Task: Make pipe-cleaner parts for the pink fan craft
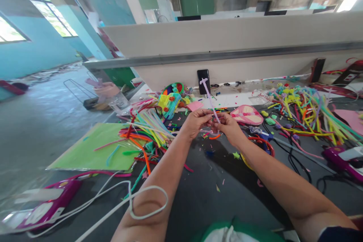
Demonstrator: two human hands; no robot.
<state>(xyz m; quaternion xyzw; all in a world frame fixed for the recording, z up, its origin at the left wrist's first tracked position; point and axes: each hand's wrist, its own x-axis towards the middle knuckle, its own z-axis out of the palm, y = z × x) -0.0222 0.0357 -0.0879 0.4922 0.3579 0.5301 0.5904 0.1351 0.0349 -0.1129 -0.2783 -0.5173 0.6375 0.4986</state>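
Note:
My left hand (199, 124) and my right hand (228, 125) meet over the middle of the dark table. Between them stands a lilac pipe cleaner (210, 96), slightly tilted, its top bent into a small crosspiece. The fingertips of both hands are closed around its lower part, where the fingers hide some detail. Just right of my right hand lies a pink sole-shaped piece (247, 115) with red trim. Left of my left hand is a bundle of pastel pipe cleaners (154, 124).
A black phone (202, 90) leans against the white partition (170, 77). At left lie a green sheet pack (99, 153) and a purple corded tool (51, 206). A pipe-cleaner heap (309, 109) and another purple tool (343, 162) are at right. A white cord (113, 207) loops across my left forearm.

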